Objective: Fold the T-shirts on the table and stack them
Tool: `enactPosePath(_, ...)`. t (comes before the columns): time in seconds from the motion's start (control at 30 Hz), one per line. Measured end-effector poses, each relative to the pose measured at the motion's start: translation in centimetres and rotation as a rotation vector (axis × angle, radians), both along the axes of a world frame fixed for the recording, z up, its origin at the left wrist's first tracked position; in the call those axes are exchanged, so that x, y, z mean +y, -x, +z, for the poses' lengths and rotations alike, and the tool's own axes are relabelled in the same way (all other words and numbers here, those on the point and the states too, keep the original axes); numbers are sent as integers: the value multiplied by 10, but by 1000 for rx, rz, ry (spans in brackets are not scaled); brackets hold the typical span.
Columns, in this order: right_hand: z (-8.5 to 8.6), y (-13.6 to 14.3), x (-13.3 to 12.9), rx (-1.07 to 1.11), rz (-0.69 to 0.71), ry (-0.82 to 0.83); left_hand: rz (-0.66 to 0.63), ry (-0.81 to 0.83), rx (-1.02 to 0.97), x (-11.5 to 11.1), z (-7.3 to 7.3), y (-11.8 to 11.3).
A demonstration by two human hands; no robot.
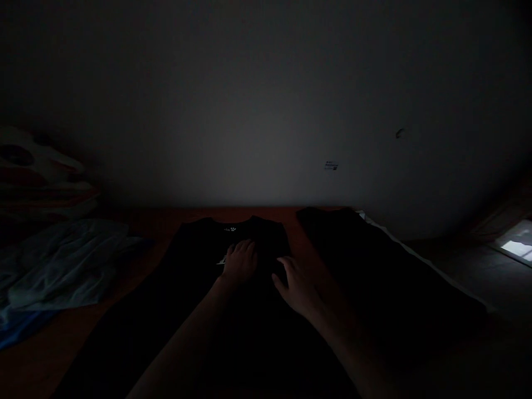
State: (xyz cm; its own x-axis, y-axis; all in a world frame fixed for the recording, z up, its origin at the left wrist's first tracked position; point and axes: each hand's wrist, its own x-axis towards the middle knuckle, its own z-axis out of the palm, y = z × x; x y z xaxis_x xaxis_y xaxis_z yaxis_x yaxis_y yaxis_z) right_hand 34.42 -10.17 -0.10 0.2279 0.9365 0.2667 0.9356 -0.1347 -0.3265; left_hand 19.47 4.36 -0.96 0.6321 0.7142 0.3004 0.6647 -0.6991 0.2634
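On your left you have a crumpled pale cloth [66,271] with a blue cloth [25,326] showing at its edge, and a patterned bundle [39,177] behind them. Facing you is a dim wall [249,122] bearing a small label [331,165]; to your right, a bright patch [519,247] lies low.

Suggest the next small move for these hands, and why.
Probably sweep the right hand outward to smooth the dark shirt: it lies spread out, the left hand appears to rest on its chest beside the pale print, and the right hand is open near the shirt's side. Whether that hand touches it is too dark to tell.
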Motion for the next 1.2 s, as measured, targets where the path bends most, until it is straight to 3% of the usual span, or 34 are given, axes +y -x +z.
enactPosePath(0.13,-14,10,-33,-84,18,80,48,12,11,1,-9,3)
enactPosePath(0.33,-4,1,-39,-113,64,137,54,-17,70,4,-12,2)
enactPosePath(0.43,0,-2,-36,-125,75,151,74,-52,47,3,-5,2)
enactPosePath(0.57,0,-11,-31,-112,98,136,-41,-59,10,-10,12,16)
enactPosePath(0.67,-2,-19,-27,-98,115,128,-83,-21,23,-28,26,52)
enactPosePath(0.77,-4,-24,-28,-101,118,63,-68,30,47,-53,36,110)
enactPosePath(0.93,1,-18,-36,-121,263,-112,122,106,94,-95,44,205)
enactPosePath(1.07,9,-12,-35,-97,330,-16,256,218,115,-111,51,238)
enactPosePath(1.2,14,-9,-27,-26,366,62,179,275,142,-116,53,248)
